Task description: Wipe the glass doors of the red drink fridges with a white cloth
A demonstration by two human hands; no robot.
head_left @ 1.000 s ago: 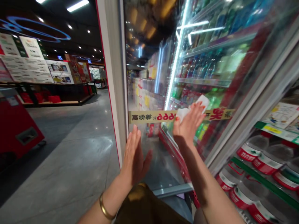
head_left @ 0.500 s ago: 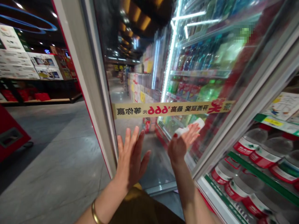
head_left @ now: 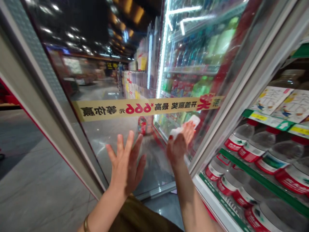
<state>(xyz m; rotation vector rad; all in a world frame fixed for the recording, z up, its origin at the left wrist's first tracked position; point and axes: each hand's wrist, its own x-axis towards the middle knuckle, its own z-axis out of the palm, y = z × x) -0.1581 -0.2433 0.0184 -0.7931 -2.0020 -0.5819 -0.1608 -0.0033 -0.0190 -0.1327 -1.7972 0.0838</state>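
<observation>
Right of the frame's centre, just below the strip, one white cloth lies at the glass door, its long axis slanting from lower left to upper right. The right hand grips it beneath outstretched fingers that point up and right, the thumb near its lower left end; the hand covers its middle.

Left of that, in the lower middle, the left hand is open and empty, fingers spread and pointing up; whether it touches the glass I cannot tell. One bangle circles its wrist.

Across the door runs one yellow strip with mirrored lettering, nearly level, rising slightly to the right. At lower right, red-capped bottles stand upright in two rows, at least three in each; at least two printed cartons sit above them.
</observation>
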